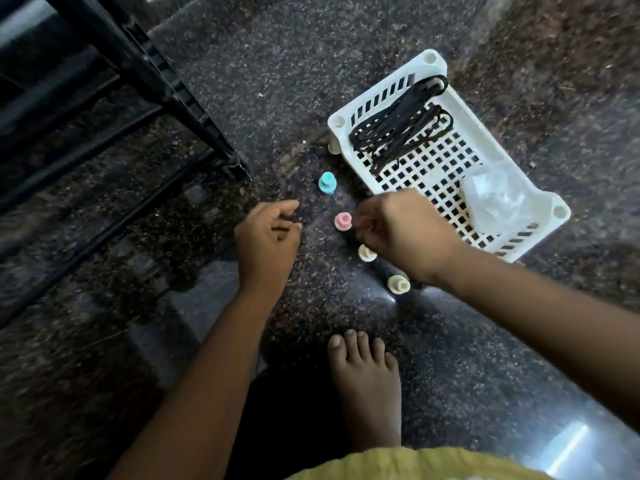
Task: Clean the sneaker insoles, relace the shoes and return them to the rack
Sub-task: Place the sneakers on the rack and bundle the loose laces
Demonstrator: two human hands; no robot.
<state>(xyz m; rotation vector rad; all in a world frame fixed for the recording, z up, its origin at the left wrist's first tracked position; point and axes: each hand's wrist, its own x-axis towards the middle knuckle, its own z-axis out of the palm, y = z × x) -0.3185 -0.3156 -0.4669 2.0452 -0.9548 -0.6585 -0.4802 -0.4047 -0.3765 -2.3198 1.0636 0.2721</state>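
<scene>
Far left: black rack [145,74], frame only in view, no sneakers or insoles visible anywhere, so return step judged far off. Floor [346,46] dark speckled stone. Left hand [266,233] hovers just above floor, fingers loosely curled, nothing between them; reads as idle or ready to steady something. Teal peg [327,182] stands upright just beyond it, apart from both hands. Pink peg [343,221] upright between the hands, just beside right hand's fingertips. Right hand [398,233] closed, knuckles up; fingers hidden underneath, cannot tell whether it pinches anything. Two cream pegs [367,252] [398,284] stand near its wrist, in a loose row with the pink one. Bare foot [365,386] planted below; person appears to bend over. Right: white basket [519,233] on floor, holding black laces [398,126] in a bundle at its far end, crumpled clear plastic [495,199] at near end. Laces parked in basket, presumably kept together until relacing.
</scene>
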